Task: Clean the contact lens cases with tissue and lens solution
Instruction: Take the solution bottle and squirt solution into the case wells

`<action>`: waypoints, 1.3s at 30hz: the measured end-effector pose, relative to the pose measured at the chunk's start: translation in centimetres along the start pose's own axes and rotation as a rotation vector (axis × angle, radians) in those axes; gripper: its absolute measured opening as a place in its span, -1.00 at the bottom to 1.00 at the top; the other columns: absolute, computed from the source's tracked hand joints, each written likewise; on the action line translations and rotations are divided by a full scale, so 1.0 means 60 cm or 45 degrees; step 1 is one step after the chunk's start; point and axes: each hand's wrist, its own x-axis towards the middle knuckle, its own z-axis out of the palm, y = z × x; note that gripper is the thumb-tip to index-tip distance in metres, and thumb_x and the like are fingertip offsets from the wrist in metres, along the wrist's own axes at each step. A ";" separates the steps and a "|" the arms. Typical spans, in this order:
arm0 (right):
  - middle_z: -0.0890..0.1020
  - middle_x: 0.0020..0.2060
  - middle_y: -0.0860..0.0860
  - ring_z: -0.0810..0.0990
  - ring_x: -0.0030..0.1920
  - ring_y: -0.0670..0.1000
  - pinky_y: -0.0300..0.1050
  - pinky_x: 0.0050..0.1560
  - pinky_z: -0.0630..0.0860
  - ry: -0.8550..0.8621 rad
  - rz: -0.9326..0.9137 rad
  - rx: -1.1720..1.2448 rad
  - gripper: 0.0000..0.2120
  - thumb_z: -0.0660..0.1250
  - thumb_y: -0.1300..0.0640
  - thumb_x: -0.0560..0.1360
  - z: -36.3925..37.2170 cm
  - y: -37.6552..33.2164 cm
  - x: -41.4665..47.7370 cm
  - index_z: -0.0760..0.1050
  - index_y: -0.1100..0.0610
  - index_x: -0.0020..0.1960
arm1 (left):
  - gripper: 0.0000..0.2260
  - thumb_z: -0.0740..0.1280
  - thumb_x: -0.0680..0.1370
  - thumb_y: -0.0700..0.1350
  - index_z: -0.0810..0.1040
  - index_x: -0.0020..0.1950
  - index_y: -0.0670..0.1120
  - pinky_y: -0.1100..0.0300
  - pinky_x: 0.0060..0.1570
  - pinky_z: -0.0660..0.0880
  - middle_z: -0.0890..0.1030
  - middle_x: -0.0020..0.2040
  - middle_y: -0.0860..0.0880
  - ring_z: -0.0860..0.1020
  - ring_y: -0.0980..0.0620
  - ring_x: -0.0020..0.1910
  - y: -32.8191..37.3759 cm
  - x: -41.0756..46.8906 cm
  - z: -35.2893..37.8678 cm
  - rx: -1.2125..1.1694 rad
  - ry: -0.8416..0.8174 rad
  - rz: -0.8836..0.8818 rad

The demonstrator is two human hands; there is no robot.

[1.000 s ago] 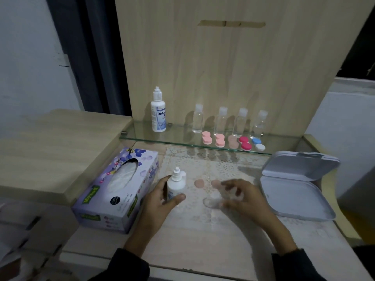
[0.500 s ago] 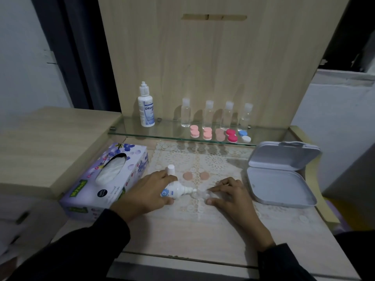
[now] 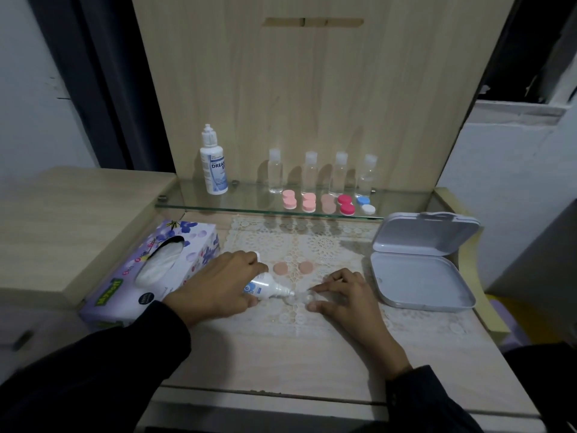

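White bottle (image 3: 265, 287) lies tilted in left hand (image 3: 218, 285), fingers curled round it, nozzle pointing right at clear case (image 3: 307, 296). I see right hand (image 3: 346, 300) pinching that case between thumb and forefinger, low on lace mat (image 3: 327, 245); case blurred, hard to make out. Just beyond fingertips, two peach caps (image 3: 282, 268), apart from both hands. Left of left knuckles, tissue box (image 3: 150, 273). Right of right fingers, grey tin (image 3: 421, 276), lid up. Well beyond, more cases (image 3: 345, 204) on glass shelf (image 3: 249, 198).

Wooden table (image 3: 281, 364) carries lace mat (image 3: 315, 245), tissue box (image 3: 150, 273), open grey case (image 3: 418, 276)
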 end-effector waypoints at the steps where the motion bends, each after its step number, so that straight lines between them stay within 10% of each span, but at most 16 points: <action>1: 0.53 -0.06 -0.16 0.41 0.00 -0.10 -0.17 -0.05 0.37 0.001 0.002 -0.003 -0.64 0.49 -0.24 0.19 0.000 0.000 0.000 0.66 -0.17 -0.05 | -0.55 0.36 0.43 0.07 0.43 0.29 0.03 0.09 0.00 0.44 0.46 0.10 0.03 0.45 0.01 0.04 0.000 0.001 -0.002 0.009 0.005 0.012; 18: 0.51 -0.06 -0.17 0.40 0.00 -0.11 -0.17 -0.06 0.37 -0.002 0.013 -0.002 -0.67 0.53 -0.18 0.23 -0.002 -0.004 -0.001 0.65 -0.17 -0.03 | -0.66 0.33 0.43 0.08 0.49 0.17 0.01 0.09 -0.14 0.43 0.46 0.00 0.04 0.46 0.01 -0.07 0.003 0.005 -0.017 0.137 -0.053 0.071; 25: 0.52 -0.06 -0.17 0.41 0.01 -0.10 -0.12 -0.02 0.41 0.003 0.015 0.013 -0.67 0.54 -0.18 0.22 -0.002 -0.005 -0.002 0.66 -0.16 -0.03 | -0.70 0.34 0.43 0.02 0.51 0.14 -0.01 0.31 -0.39 0.08 0.46 -0.03 0.03 0.44 0.02 -0.08 0.013 0.013 -0.025 0.222 -0.090 0.077; 39: 0.52 -0.06 -0.15 0.42 0.01 -0.09 -0.12 -0.03 0.42 0.003 0.016 0.013 -0.67 0.54 -0.16 0.23 -0.004 -0.007 -0.003 0.66 -0.14 -0.03 | -0.70 0.35 0.41 0.03 0.53 0.12 0.00 0.13 -0.23 0.36 0.47 -0.05 0.02 0.45 0.02 -0.09 0.004 0.011 -0.020 0.119 -0.070 0.075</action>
